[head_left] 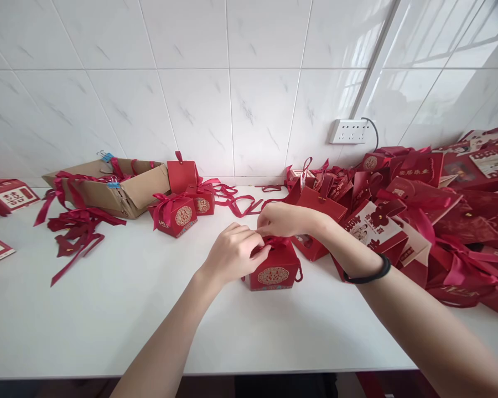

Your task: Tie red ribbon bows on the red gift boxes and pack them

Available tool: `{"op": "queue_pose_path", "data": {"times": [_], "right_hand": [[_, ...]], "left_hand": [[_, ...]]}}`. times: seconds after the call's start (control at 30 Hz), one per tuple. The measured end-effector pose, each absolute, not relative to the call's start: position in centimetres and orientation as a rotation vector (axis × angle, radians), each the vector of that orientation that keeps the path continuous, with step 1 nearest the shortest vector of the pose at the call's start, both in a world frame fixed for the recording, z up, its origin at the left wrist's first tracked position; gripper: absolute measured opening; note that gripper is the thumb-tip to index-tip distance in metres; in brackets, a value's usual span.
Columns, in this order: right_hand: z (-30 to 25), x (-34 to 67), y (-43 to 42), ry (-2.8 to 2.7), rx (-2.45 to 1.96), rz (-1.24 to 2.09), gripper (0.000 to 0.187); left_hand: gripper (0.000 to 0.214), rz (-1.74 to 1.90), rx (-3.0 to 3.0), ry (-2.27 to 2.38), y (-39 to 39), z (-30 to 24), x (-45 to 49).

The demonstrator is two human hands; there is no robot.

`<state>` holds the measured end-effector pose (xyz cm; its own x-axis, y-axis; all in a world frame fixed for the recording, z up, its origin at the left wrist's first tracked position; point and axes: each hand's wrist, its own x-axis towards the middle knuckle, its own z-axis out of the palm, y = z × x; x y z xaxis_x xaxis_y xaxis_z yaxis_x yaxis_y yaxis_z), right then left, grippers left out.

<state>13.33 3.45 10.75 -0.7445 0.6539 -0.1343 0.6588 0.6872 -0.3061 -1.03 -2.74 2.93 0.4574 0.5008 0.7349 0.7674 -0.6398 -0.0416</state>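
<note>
A small red gift box (pixel 274 272) with a round gold emblem stands upright on the white table in front of me. Both hands meet over its top. My left hand (pixel 237 251) has its fingers pinched at the red ribbon (pixel 278 241) on the box's upper edge. From the right, my right hand (pixel 284 220) reaches over with bent fingers, closed at the same ribbon. A black band circles my right wrist. The exact grip of the fingertips is partly hidden. A twisted red cord hangs from the box's right side.
An open cardboard box (pixel 103 193) with blue clips and red ribbons stands at back left. Beside it are finished-looking red boxes (pixel 176 215). Loose ribbon (pixel 77 232) lies in front. A large heap of red boxes (pixel 431 221) fills the right. A power strip (pixel 351 131) hangs on the wall.
</note>
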Motion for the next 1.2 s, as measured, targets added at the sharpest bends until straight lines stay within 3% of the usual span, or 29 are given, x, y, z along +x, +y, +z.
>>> {"op": "queue_pose_path", "data": {"times": [0.13, 0.33, 0.5, 0.63, 0.9, 1.03, 1.2], "right_hand": [[11.7, 11.8, 3.1, 2.741, 1.081, -0.368, 0.039], [11.1, 11.8, 2.9, 2.766, 1.122, -0.385, 0.037], [9.0, 13.5, 2.9, 2.932, 1.434, -0.81, 0.004], [7.6, 13.8, 2.9, 2.878, 1.606, -1.115, 0.023], [7.6, 16.3, 1.0, 3.163, 1.94, -0.69, 0.018], [6.9, 18.1, -1.3, 2.903, 1.92, -0.771, 0.037], [5.9, 18.2, -0.9, 2.915, 1.864, -0.795, 0.022]], "left_hand": [[0.024, -0.991, -2.319, -1.053, -2.9, 3.0, -0.9], [0.024, -1.006, -2.319, -1.051, -2.9, 3.0, -0.8], [0.025, -1.03, -2.387, -1.097, -2.7, 2.9, -0.9], [0.025, -1.059, -2.432, -1.119, -2.7, 2.8, -0.9], [0.019, -1.097, -2.589, -1.387, -3.0, 3.3, -0.8], [0.019, -1.153, -2.666, -1.615, -3.0, 3.7, -0.9], [0.009, -1.235, -2.676, -1.663, -2.9, 3.8, -1.5]]}}
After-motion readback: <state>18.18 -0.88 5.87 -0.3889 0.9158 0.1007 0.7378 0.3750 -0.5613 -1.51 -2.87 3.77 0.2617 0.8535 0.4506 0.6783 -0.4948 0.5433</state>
